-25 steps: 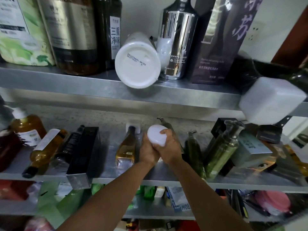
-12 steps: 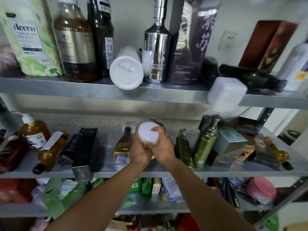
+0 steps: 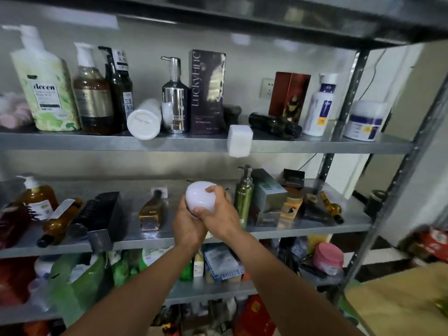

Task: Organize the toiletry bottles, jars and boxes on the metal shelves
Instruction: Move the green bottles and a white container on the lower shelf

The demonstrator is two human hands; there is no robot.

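white jar held in both grips before the middle shelf

the left grip (image 3: 189,225) cups the white jar (image 3: 198,198) from below and the right grip (image 3: 219,212) wraps over its right side. both are closed on it, probably to steady it or tighten the lid before shelving. the jar is off the steel, just in front of the middle shelf (image 3: 145,240), between a lying amber bottle (image 3: 151,210) and an upright green pump bottle (image 3: 243,200); that gap looks a likely home. on the upper shelf (image 3: 97,141) a white bottle (image 3: 144,120) lies tipped, not yet righted.
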